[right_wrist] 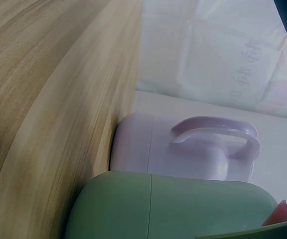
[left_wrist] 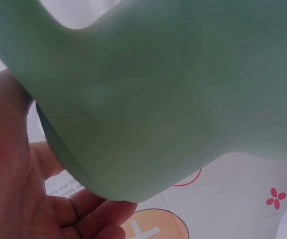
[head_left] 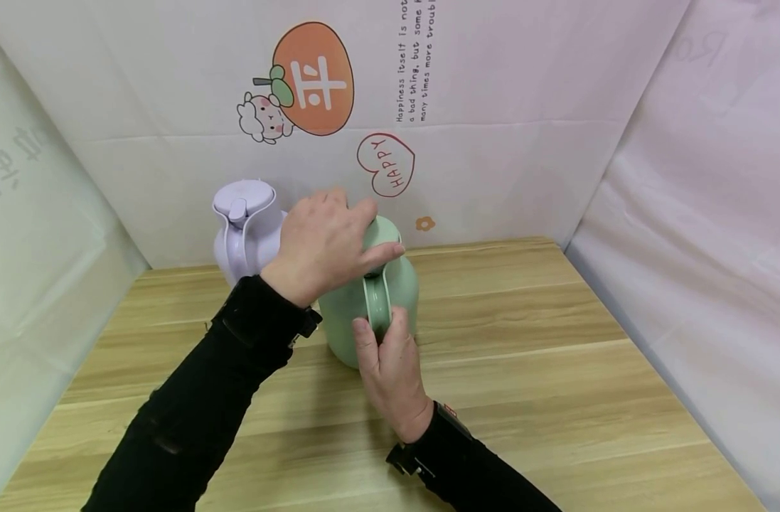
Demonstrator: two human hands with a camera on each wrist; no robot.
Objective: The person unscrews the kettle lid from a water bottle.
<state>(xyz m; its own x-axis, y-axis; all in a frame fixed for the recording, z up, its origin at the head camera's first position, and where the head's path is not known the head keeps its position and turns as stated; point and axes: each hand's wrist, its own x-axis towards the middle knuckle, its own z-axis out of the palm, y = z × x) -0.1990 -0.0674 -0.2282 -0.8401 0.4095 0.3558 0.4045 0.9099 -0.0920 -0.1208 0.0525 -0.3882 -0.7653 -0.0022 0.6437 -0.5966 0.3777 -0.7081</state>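
A light green thermos jug stands on the wooden table, its handle facing me. My left hand reaches over its top and grips the round lid, thumb across the near side above the handle. In the left wrist view, the fingertips curl at the rim of the jug's top. Lower down, my right hand holds the handle, with the thumb on its left side; the fingers behind it are partly hidden. In the right wrist view the green body shows sideways.
A lavender jug of the same shape stands at the back left, partly behind my left hand. A printed white cloth hangs at the table's back edge, and white sheets hang along both sides. The wooden tabletop extends to the right.
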